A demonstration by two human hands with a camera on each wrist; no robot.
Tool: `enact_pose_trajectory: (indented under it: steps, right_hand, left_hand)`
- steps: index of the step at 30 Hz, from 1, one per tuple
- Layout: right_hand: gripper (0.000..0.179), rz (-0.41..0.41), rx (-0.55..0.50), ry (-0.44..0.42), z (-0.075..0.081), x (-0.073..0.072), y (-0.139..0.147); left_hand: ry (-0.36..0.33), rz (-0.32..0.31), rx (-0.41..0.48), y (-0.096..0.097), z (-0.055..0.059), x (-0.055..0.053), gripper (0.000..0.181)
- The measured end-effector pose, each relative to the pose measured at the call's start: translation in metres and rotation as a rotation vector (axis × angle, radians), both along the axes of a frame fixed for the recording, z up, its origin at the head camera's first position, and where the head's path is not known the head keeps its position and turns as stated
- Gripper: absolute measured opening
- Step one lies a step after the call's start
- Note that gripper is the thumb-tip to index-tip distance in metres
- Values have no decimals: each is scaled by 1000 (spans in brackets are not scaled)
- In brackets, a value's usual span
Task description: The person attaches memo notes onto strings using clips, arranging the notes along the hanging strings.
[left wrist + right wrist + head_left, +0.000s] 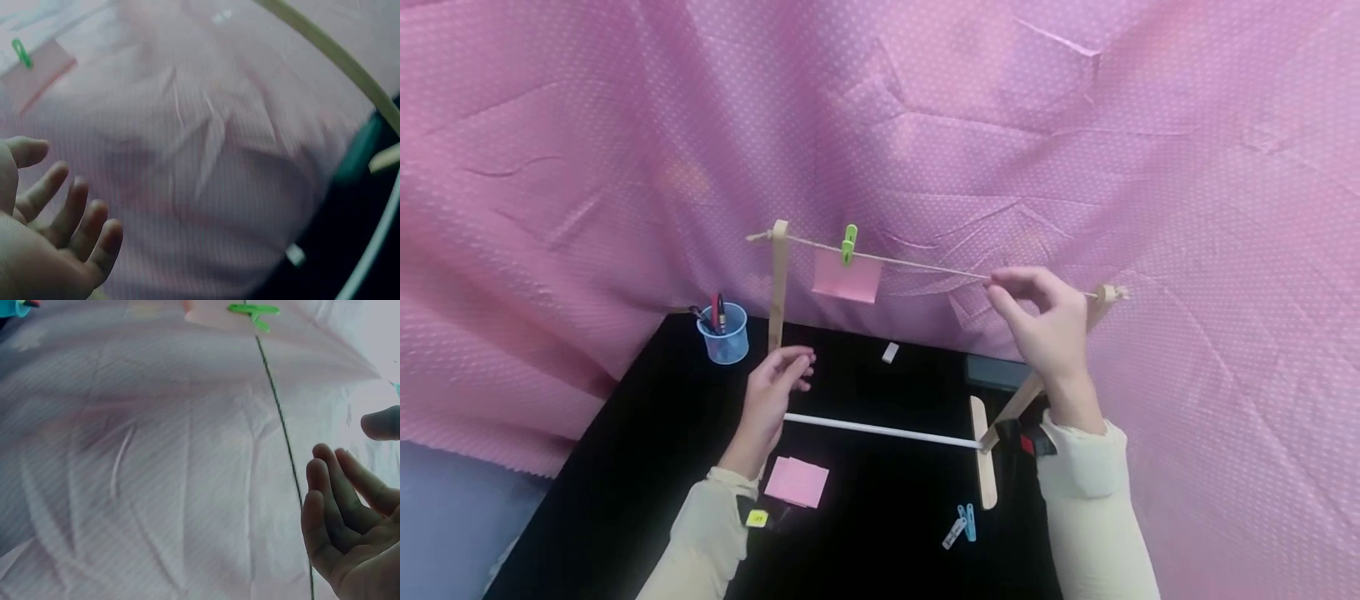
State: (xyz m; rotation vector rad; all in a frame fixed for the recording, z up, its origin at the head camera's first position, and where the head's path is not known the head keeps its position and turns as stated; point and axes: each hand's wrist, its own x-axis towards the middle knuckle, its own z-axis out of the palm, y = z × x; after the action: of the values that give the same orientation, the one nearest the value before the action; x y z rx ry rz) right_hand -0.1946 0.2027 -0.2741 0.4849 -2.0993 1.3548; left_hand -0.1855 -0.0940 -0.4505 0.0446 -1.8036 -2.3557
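A string (925,266) runs between two wooden posts, and a green clothespin (848,245) clips a pink sheet of paper (850,279) to it near the left post. My right hand (1047,325) is raised at the string toward its right end. In the right wrist view its thumb stands apart from the loosely bent fingers (325,494), which overlap the string and hold nothing. My left hand (769,396), lower and in front of the left post (778,287), has loosely bent fingers with nothing between them.
A white bar (880,429) joins the frame low down. Pink sheets (797,482) lie on the black table by my left wrist. Several small clothespins (962,525) lie front right. Behind are a blue pen cup (724,342), a white block (891,352) and a pink curtain (925,142).
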Motion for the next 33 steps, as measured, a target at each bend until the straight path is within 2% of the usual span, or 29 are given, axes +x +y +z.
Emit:
enact_pose_trajectory:
  steps: [5,9,12,16,21,25,29,33]
  right_hand:
    - [12,6,10,15,-34,22,21]
    - [10,-2,-32,5,-73,41,29]
    - [10,-30,-118,-59,-108,57,32]
    - [10,-110,-209,-141,-154,79,35]
    - [12,-228,-274,-185,-204,102,36]
    - [15,-280,-319,-178,-239,116,35]
    - [18,-325,-339,-149,-271,128,32]
    - [21,-397,-372,-217,-300,138,30]
  left_hand:
    - [-88,5,-120,-24,-29,17,25]
    - [-179,26,-198,-40,-53,32,28]
    - [-243,39,-243,-50,-72,45,29]
    - [-288,69,-260,-60,-99,61,28]
    - [-327,114,-269,-64,-126,77,28]
    - [-356,146,-263,-62,-144,87,28]
    - [-379,199,-266,-59,-160,96,26]
    - [-375,233,-295,-56,-171,103,27]
